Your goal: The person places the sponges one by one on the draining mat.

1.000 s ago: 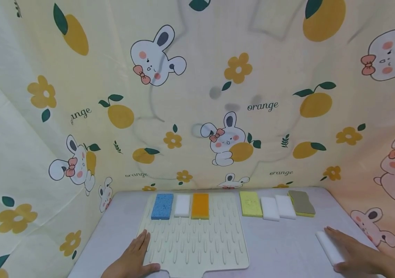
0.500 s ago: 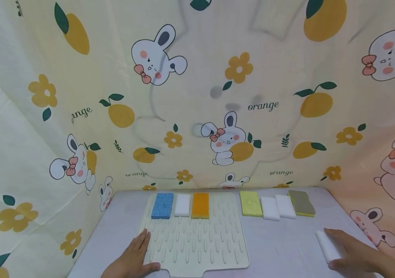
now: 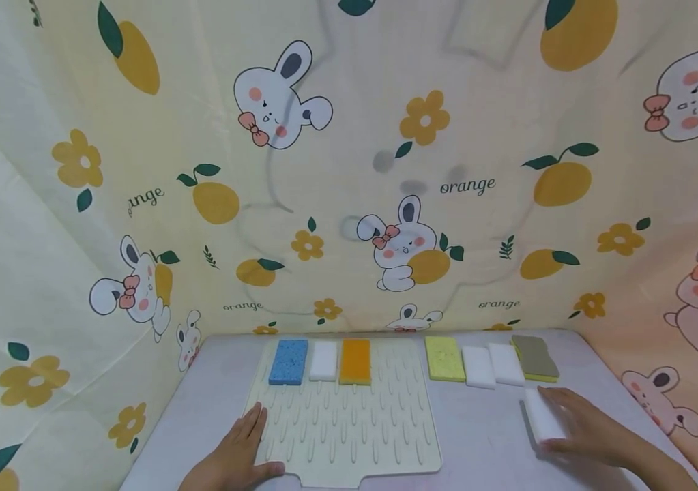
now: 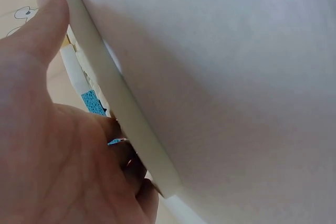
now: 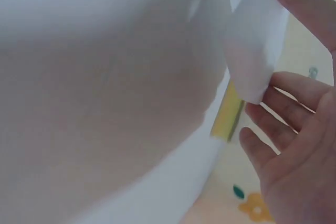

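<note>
My left hand (image 3: 232,447) rests on the front left corner of a cream ridged mat (image 3: 379,436), fingers stretched along its side. In the left wrist view, the thumb (image 4: 47,30) lies against the mat's rim. Standing in a row at the mat's back are a blue sponge (image 3: 288,362), a white sponge (image 3: 323,361) and an orange sponge (image 3: 355,361). My right hand (image 3: 588,429) pinches another white sponge (image 3: 545,416) between thumb and fingers, tilted just above the table, right of the mat; the right wrist view shows this held sponge (image 5: 254,40) too.
Right of the mat, along the table's back, lie a yellow-green sponge (image 3: 445,359), two white sponges (image 3: 479,367) and a grey-topped yellow sponge (image 3: 535,358). A patterned curtain (image 3: 336,170) encloses the white table (image 3: 471,436) at the back and both sides.
My right hand has taken the white sponge up off the table's right side and moved it left and a little away from me. The left hand has stayed on the mat.
</note>
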Motion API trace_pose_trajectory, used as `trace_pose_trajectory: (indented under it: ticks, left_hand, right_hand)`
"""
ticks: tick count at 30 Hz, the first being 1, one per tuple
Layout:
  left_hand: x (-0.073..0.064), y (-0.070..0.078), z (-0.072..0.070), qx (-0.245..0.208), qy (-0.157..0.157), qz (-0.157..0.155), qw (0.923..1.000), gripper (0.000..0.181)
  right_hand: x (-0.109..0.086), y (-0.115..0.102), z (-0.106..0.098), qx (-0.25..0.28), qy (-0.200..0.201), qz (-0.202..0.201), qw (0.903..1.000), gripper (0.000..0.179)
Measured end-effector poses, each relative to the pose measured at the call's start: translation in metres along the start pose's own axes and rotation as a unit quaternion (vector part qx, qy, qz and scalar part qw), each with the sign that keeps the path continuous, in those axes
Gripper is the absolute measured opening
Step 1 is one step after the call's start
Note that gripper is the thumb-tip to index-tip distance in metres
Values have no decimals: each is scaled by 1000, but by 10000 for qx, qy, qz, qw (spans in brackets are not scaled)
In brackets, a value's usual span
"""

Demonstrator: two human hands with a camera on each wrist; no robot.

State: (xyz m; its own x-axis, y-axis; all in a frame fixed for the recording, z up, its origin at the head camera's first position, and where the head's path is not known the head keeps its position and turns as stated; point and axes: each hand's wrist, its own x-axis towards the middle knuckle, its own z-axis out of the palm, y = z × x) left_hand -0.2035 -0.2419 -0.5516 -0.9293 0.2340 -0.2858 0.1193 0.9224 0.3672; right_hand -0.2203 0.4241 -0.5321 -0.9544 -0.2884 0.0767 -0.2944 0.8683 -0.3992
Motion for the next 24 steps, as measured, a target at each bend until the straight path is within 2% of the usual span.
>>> trace_pose_trajectory:
  ticks: [5, 13, 24]
  left_hand:
    - [1, -2, 2, 24, 14, 32, 10000, 122]
    - [2, -4, 3, -72, -21, -18, 10000, 125]
    - [4, -6, 4, -73, -19, -11, 10000, 124]
  right_hand:
    - [10, -17, 12, 182, 394, -391, 9983, 104]
    - [27, -39, 23, 407, 385, -361, 9978, 108]
    - [47, -61, 35, 405, 819, -816, 9925, 106]
